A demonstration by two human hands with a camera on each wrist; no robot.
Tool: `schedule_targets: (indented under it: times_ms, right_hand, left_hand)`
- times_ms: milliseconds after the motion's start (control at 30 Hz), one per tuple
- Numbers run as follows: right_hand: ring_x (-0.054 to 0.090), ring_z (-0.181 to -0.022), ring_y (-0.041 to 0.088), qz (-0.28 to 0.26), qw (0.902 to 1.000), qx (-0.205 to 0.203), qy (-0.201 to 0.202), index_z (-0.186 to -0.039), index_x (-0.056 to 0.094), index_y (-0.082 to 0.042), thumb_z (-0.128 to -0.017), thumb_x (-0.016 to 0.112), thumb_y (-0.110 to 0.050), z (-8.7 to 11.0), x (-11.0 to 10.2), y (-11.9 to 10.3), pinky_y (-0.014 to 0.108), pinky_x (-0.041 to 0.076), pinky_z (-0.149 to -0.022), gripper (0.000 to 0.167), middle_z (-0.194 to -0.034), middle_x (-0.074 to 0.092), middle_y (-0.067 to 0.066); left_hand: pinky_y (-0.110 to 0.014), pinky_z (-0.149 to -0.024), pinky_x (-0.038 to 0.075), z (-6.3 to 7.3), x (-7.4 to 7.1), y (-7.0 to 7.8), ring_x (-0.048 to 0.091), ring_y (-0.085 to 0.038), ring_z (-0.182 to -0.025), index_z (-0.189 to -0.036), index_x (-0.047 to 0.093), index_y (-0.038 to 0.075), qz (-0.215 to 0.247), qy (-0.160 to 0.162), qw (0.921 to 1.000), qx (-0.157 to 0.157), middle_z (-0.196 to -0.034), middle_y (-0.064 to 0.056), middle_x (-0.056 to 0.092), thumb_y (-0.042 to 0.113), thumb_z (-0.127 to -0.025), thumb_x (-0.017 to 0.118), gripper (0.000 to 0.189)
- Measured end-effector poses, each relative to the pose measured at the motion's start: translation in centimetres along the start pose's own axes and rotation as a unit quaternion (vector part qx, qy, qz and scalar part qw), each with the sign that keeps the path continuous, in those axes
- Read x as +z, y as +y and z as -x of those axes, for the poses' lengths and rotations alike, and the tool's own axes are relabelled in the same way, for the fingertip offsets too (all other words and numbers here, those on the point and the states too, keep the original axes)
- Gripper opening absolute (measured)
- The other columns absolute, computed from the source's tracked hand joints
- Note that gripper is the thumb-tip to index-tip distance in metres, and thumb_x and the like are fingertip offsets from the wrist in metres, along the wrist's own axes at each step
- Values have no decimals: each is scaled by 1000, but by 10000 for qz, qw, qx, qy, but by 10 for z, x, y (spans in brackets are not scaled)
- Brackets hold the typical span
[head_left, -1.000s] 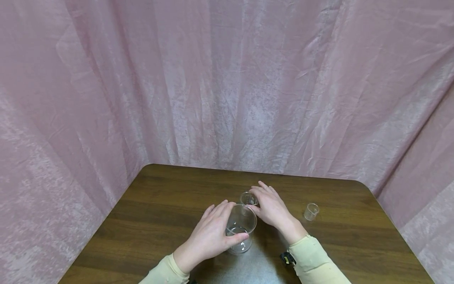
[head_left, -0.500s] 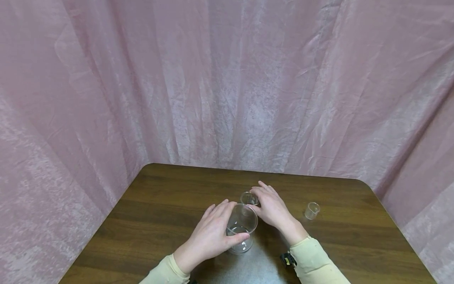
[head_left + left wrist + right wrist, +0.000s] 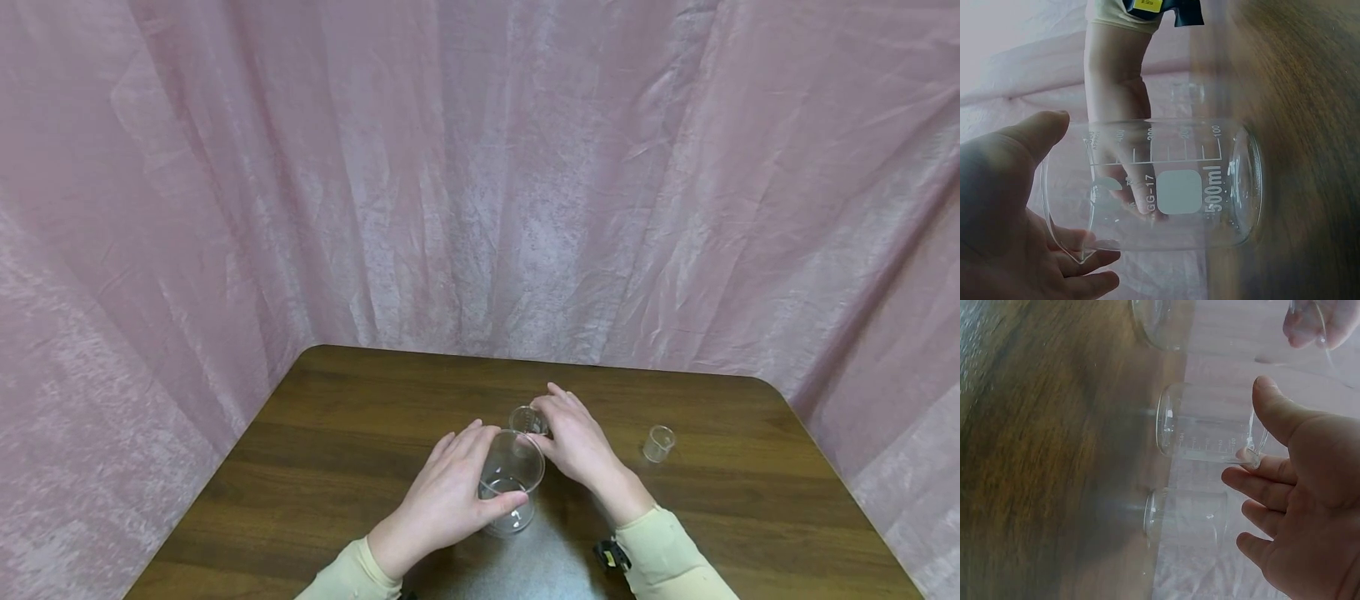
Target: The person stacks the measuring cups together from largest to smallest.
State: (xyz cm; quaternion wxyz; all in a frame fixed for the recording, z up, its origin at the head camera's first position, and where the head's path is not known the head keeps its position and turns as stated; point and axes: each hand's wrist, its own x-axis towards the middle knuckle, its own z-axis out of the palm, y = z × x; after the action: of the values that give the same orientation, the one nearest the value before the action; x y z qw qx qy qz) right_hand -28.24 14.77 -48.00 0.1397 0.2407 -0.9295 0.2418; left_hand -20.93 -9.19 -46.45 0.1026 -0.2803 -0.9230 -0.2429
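My left hand holds a large clear glass beaker near its rim, thumb on one side and fingers on the other. White print on its wall reads 500ml, and it stands upright on the wooden table. Just behind it is a medium glass beaker with a spout and white graduations. My right hand grips this one around the rim, its thumb and index finger on opposite sides. In the head view the large beaker and my right hand cover part of it. Both beakers look clear inside.
A small glass beaker stands upright to the right of my right hand. The brown wooden table has rounded far corners. Pink velvet curtains hang behind it and at both sides.
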Motion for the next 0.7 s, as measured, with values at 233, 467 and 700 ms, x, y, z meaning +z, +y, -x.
schedule_targets:
  times_ms: [233, 467, 700]
  right_hand:
    - [49, -151, 45, -116, 9996, 5, 239, -125, 72, 2, -90, 94, -23, 7, -5, -1, 62, 31, -129, 48, -129, 74, 17]
    - [49, -152, 42, -159, 9991, 209, 338, -129, 72, 0, -90, 94, -24, 16, -14, -5, 62, 35, -126, 51, -135, 73, 17]
    - [48, -153, 42, -192, 9977, 456, 454, -133, 72, -1, -92, 92, -32, 22, -24, -9, 65, 42, -120, 55, -141, 71, 16]
  left_hand:
    - [-65, -124, 38, 0, 1, 1, 48, -32, -155, -153, 57, 7, -118, -11, 9999, -4, -151, -6, 64, 69, -95, 76, 87]
    - [-64, -124, 37, 2, 1, 2, 47, -31, -156, -153, 57, 6, -207, -46, 9998, -40, -151, -8, 64, 70, -95, 75, 88]
    - [-63, -125, 36, 1, -1, 5, 47, -31, -156, -154, 57, 6, -238, -55, 9997, -72, -152, -8, 64, 70, -95, 75, 89]
